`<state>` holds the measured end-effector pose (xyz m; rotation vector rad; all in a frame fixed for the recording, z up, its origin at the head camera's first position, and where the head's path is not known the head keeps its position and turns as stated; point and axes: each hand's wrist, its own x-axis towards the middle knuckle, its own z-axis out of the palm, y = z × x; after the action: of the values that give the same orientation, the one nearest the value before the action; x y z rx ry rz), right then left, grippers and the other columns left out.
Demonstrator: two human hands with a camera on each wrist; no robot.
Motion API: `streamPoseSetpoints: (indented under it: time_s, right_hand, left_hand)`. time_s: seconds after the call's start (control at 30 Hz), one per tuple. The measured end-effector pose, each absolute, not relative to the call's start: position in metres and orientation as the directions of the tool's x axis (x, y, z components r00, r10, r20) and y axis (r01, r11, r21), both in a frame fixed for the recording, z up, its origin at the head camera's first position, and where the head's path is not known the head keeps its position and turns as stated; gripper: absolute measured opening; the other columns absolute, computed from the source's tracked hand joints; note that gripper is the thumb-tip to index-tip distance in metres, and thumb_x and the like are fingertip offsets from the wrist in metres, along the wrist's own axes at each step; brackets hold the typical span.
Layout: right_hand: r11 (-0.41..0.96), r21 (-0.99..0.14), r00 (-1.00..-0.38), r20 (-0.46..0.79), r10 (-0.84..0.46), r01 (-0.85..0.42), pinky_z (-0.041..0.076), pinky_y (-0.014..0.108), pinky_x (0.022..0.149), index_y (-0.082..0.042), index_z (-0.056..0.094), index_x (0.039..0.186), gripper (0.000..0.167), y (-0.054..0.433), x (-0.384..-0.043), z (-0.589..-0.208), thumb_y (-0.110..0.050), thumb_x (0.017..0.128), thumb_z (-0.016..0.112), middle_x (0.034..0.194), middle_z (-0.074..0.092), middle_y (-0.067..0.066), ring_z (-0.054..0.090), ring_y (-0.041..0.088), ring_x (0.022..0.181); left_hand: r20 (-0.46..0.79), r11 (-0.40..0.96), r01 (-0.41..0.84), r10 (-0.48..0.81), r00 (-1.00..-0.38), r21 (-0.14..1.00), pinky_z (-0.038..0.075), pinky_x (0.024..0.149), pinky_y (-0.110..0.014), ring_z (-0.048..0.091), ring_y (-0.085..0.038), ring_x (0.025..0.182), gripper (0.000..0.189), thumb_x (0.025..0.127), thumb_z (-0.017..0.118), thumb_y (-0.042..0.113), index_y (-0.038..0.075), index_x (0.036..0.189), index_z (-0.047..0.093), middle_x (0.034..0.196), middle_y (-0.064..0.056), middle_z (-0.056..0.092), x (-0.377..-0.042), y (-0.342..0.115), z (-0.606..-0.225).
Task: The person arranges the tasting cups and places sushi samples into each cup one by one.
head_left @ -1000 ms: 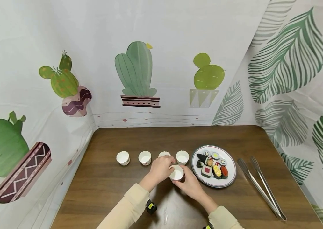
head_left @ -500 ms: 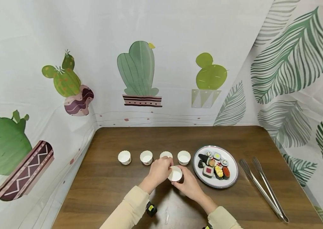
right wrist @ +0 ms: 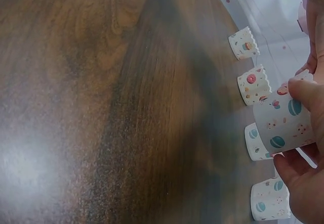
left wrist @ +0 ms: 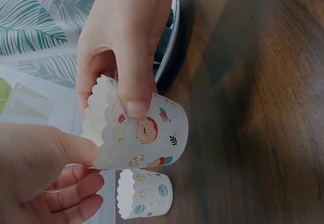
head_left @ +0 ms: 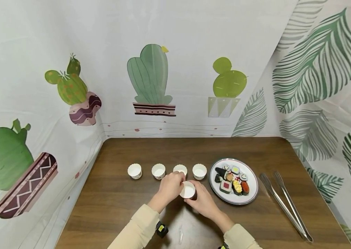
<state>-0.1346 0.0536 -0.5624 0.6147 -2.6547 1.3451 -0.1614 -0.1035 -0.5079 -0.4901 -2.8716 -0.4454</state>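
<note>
A white paper baking cup (head_left: 188, 190) with a scalloped rim is held above the table between both hands. My left hand (head_left: 171, 186) pinches its rim from the left, with a finger or thumb reaching the inside edge. My right hand (head_left: 203, 200) grips the cup's side; in the left wrist view its thumb presses on the printed wall (left wrist: 162, 133). Behind them, similar cups stand upright in a row: a far-left cup (head_left: 134, 171), a second cup (head_left: 158, 171), a third cup (head_left: 180, 168) partly hidden by my left hand, and a right-hand cup (head_left: 199, 172).
To the right of my hands is a round plate (head_left: 250, 195) bearing several sushi pieces (head_left: 237, 186). Metal tongs (head_left: 287, 207) lie farther right with their arms spread. A patterned cloth (head_left: 191, 69) hangs behind the wooden table (head_left: 107, 207).
Both hands have shifted slightly left with the held baking cup. My view has turned a little. The row of cups, the plate and the tongs stay in place.
</note>
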Motion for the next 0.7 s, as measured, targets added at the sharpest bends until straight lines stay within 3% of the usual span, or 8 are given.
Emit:
streamPoseSetpoints:
  time_s: [0.4,0.7]
  right_hand:
    - [0.503,-0.770,-0.914,0.267,-0.306,-0.393,0.042,0.037,0.090,-0.006,0.052,0.120,0.064,0.048,-0.136,-0.563,-0.011,0.063,0.082,0.112,0.058,0.003,0.054,0.017,0.105]
    - [0.509,-0.764,-0.913,0.268,-0.308,-0.396,0.044,0.038,0.089,-0.005,0.051,0.120,0.065,0.046,-0.136,-0.565,-0.012,0.063,0.082,0.110,0.058,0.003,0.054,0.018,0.103]
  left_hand:
    - [0.323,0.895,0.392,0.314,-0.893,0.214,0.042,0.046,-0.028,0.059,-0.017,0.055,0.015,0.066,0.073,0.009,0.018,0.071,0.061,0.067,0.005,0.061,-0.160,-0.112,-0.504]
    - [0.342,0.874,0.413,0.318,-0.884,0.256,0.042,0.046,-0.025,0.057,-0.014,0.055,0.016,0.068,0.071,0.006,0.017,0.072,0.061,0.069,0.005,0.060,-0.160,-0.115,-0.493]
